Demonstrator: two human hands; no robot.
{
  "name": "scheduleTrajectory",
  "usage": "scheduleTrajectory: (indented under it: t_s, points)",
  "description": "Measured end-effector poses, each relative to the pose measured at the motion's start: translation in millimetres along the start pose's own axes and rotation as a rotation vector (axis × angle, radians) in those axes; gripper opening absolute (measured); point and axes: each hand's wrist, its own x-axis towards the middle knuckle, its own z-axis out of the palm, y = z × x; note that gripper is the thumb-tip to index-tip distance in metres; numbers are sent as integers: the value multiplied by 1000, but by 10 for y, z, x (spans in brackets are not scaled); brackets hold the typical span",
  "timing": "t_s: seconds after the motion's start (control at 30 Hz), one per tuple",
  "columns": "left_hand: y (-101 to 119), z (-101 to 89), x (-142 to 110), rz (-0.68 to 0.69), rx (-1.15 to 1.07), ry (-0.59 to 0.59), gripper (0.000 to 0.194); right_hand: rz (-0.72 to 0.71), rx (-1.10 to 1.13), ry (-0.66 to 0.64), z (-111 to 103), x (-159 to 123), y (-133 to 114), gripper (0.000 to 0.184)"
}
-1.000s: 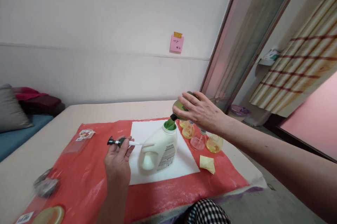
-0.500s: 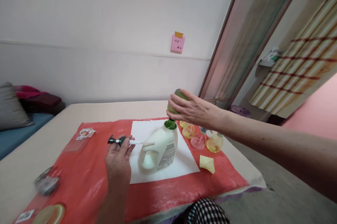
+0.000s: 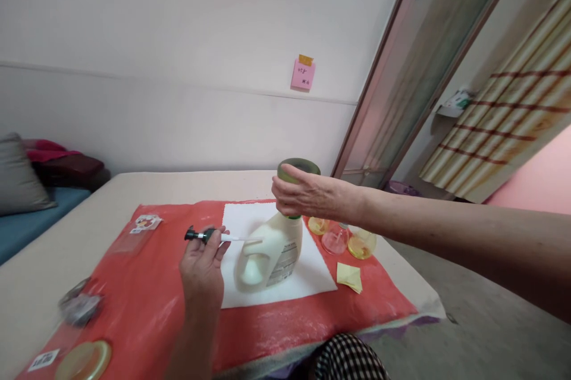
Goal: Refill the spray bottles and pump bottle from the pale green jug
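Your right hand (image 3: 312, 192) is closed around the upturned green bottle (image 3: 298, 166), fingers wrapped across its side and its base facing up. The bottle stands over the mouth of the white plastic jug (image 3: 277, 249); your fingers hide most of its neck, so how deep it sits in the opening is unclear.

Your left hand (image 3: 203, 267) pinches the black pump dispenser (image 3: 196, 235) between thumb and fingers, with no wide gap in the grip. Its white tube (image 3: 238, 238) points right, and its end overlaps the jug's handle in view; you cannot tell whether they touch.

The jug stands upright on the white sheet (image 3: 312, 285), which lies on the red plastic cover (image 3: 151, 285) over the cream-topped table (image 3: 178, 187). To the right of the jug you have 1 flask of pink liquid (image 3: 334, 239) between 2 round flasks of yellow liquid (image 3: 318, 225) (image 3: 362, 245). The yellow sticky notes (image 3: 349, 276) lie nearer you.

On your left are a clear packet (image 3: 138, 237), a crumpled grey bundle (image 3: 81, 307) and a round gold lid (image 3: 84, 361). 1 pink note (image 3: 303, 75) is taped to the wall (image 3: 178, 29).
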Motion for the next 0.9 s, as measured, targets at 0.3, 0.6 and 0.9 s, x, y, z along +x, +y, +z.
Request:
scheduleTrajectory:
  t_s: [0.3, 0.6, 0.9]
  points:
    - [17, -19, 9, -14, -10, -2, 24, -21, 66, -123, -39, 70, -41, 43]
    - [13, -22, 7, -26, -23, -21, 24, 332, 93, -170, -106, -267, -107, 52]
    - [18, -14, -66, -26, -76, -77, 36, 1135, 767, -4, -180, -655, -1355, 82]
